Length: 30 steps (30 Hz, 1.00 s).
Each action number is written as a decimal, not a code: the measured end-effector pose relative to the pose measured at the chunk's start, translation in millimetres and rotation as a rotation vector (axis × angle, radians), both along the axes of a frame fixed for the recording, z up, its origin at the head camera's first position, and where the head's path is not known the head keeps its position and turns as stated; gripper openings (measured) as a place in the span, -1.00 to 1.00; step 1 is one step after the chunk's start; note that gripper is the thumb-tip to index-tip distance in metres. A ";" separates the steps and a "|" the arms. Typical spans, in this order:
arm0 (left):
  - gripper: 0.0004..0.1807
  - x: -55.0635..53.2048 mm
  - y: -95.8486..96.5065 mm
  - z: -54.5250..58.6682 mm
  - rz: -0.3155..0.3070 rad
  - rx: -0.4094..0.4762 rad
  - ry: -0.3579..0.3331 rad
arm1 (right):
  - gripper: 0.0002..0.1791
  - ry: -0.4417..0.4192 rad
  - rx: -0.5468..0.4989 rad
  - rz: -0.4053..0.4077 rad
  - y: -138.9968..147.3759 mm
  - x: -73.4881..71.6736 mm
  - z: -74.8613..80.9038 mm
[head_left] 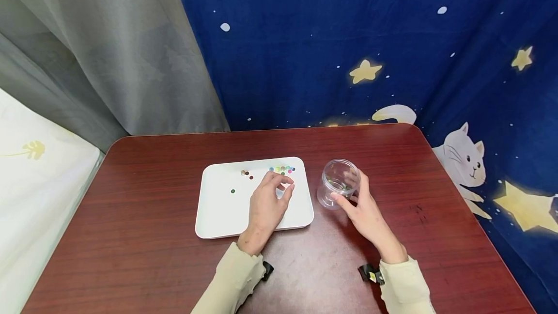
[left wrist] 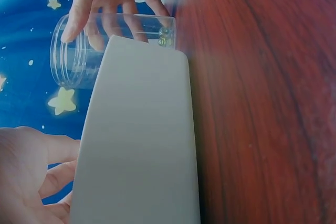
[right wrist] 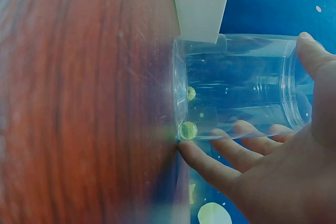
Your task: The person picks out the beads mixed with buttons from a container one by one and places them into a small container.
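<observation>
Cream sleeves [head_left: 405, 282] come in at the bottom edge, a black strap [head_left: 268, 271] at each wrist, over a reddish-brown table [head_left: 144, 207]. On it lies a white tray [head_left: 218, 212], its long side running left to right. Several small marbles [head_left: 278, 169] of mixed colours gather near its far right corner, three more [head_left: 247, 173], two of them dark, sit close together near the middle of the far edge, and a single dark green marble [head_left: 233, 191] lies apart toward the left. Just beside the tray's right end a clear jar [head_left: 323, 195] stands upright on the table, its mouth up and its long axis vertical, with a few yellow-green marbles [right wrist: 188, 130] at the bottom. The right hand [head_left: 365, 213] grips the jar, thumb by the rim and fingers round the wall, the lowest fingertip near the base. Over the tray's right half is the left hand [head_left: 267, 202], fingers bent and thumb close to the index fingertip; whether they pinch anything I cannot tell.
</observation>
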<state>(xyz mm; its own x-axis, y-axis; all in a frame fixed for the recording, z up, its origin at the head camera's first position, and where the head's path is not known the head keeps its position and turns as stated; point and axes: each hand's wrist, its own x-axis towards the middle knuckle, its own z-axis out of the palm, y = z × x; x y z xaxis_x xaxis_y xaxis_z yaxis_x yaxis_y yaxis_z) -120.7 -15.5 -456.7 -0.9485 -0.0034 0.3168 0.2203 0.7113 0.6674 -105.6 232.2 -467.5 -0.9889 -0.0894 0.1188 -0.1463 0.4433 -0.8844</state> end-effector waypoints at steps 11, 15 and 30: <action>-0.90 -0.4 -5.2 0.1 0.004 -0.028 -0.028 | -0.09 -0.008 0.010 0.007 0.6 -0.2 -1.2; -0.89 -2.6 -7.2 1.5 0.001 -0.044 -0.039 | -0.08 -0.003 0.015 0.009 0.6 -0.8 -1.3; -0.89 -8.1 -16.0 -1.0 0.015 -0.064 -0.081 | -0.10 -0.004 0.011 0.002 0.7 -0.5 -2.0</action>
<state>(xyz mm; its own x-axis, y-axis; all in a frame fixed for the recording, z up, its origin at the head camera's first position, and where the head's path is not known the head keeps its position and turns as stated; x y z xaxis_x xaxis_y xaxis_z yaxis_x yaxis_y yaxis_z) -128.8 -31.5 -457.7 -0.9709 -0.0004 0.2395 0.1565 0.7560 0.6356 -106.1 233.0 -469.5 -0.9892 -0.0931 0.1136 -0.1437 0.4529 -0.8799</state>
